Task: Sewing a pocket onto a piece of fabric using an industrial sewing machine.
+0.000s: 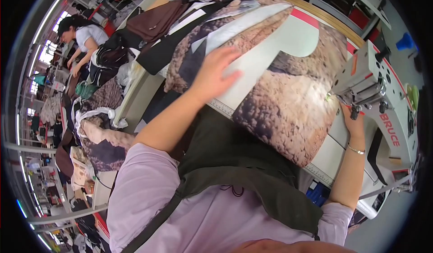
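Observation:
A printed brown fabric panel (287,110) lies over the sewing table, one end under the lit needle area of a Bruce sewing machine (382,94). My left hand (216,72), slightly blurred, has its fingers apart and appears to hold nothing. It is over the bare strip of tabletop (253,66), beside a second printed fabric piece (186,53) with pale strips (243,26) on top. My right hand (350,117) is at the panel's right edge by the machine head, which hides its fingers; what they touch cannot be seen.
Brown folded fabric (154,19) and black pieces (162,48) are heaped at the far left of the table. A measuring tape strip (221,108) runs along the front edge. Further left, another person (86,38) leans over work near bundles of printed cloth (105,148).

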`<move>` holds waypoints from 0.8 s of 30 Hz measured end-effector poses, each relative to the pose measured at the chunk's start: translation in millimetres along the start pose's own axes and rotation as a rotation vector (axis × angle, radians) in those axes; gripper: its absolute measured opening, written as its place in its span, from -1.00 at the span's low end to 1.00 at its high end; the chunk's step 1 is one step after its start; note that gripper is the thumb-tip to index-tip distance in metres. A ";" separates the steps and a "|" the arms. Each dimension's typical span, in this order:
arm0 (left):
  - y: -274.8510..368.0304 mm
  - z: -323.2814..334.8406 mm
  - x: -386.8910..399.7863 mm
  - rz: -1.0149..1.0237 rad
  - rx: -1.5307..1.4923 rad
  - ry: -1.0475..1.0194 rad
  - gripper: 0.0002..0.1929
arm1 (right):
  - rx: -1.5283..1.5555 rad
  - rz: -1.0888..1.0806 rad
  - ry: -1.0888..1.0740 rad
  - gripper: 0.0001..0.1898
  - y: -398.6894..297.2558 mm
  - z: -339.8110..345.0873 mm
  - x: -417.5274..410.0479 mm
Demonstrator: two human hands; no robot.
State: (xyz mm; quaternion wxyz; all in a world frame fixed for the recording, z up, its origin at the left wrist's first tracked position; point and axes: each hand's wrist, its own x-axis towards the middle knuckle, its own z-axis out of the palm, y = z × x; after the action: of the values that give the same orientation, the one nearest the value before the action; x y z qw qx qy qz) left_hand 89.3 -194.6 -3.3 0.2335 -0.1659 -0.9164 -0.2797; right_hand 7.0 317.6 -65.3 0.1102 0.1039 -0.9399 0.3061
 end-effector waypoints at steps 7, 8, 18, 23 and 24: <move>-129.2 -96.5 -14.4 -0.169 0.234 0.509 -0.81 | 0.035 0.020 0.031 -0.69 7.7 0.1 3.8; -143.8 -107.0 -15.0 -0.263 0.191 0.572 -0.82 | 0.107 -0.071 0.073 -0.69 22.3 3.4 6.1; -202.8 -141.6 12.7 -0.360 0.785 0.334 -0.76 | 0.177 0.030 0.003 -0.62 -4.4 2.4 5.7; -192.5 -155.8 21.8 -0.339 0.881 0.391 -0.85 | 0.005 0.272 -0.199 -0.61 -39.7 -34.4 0.4; -181.6 -160.0 24.6 -0.226 0.793 0.468 -0.87 | -0.048 0.281 -0.232 -0.61 -51.7 -42.8 -6.5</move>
State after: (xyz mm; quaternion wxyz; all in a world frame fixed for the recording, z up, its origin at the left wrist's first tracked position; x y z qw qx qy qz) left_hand 43.4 -427.9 48.0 0.4472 0.1041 -0.8875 0.0381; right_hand 33.0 303.1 -4.7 -0.0404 0.0034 -0.9585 0.2821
